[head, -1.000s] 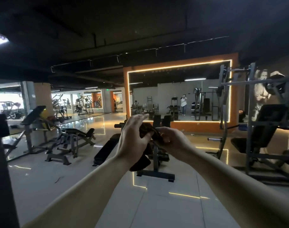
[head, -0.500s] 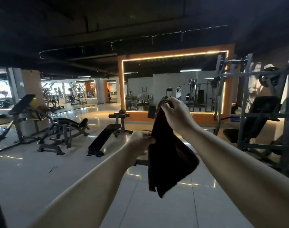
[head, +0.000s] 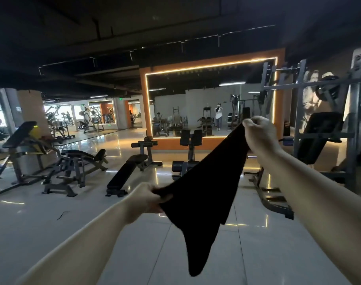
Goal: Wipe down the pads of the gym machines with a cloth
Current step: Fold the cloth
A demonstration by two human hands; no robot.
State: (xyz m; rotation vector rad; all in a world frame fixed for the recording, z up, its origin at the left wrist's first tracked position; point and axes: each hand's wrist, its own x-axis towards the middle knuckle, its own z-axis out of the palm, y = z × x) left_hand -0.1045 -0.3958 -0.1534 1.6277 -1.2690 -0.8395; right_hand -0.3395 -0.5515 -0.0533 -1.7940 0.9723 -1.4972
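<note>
A dark cloth (head: 204,194) is stretched out in front of me between both hands. My right hand (head: 259,132) pinches its upper corner, raised to the right. My left hand (head: 148,199) grips its lower left corner, lower and closer to me. A loose corner of the cloth hangs down toward the floor. Behind the cloth stands a black padded machine (head: 190,138) with two upright pads. A slanted black sit-up bench (head: 127,171) lies to its left. A rack with a black inclined pad (head: 319,134) stands at the right.
More padded benches (head: 81,157) and an incline bench (head: 21,134) stand at the left on the glossy tiled floor (head: 41,223). A large mirror with a lit orange frame (head: 212,99) fills the far wall. A steel rack base (head: 272,200) lies on the floor at right.
The bunched cloth has been shaken open. My right hand rose and moved right with one corner, my left hand dropped with the other, and the cloth now spreads between them.
</note>
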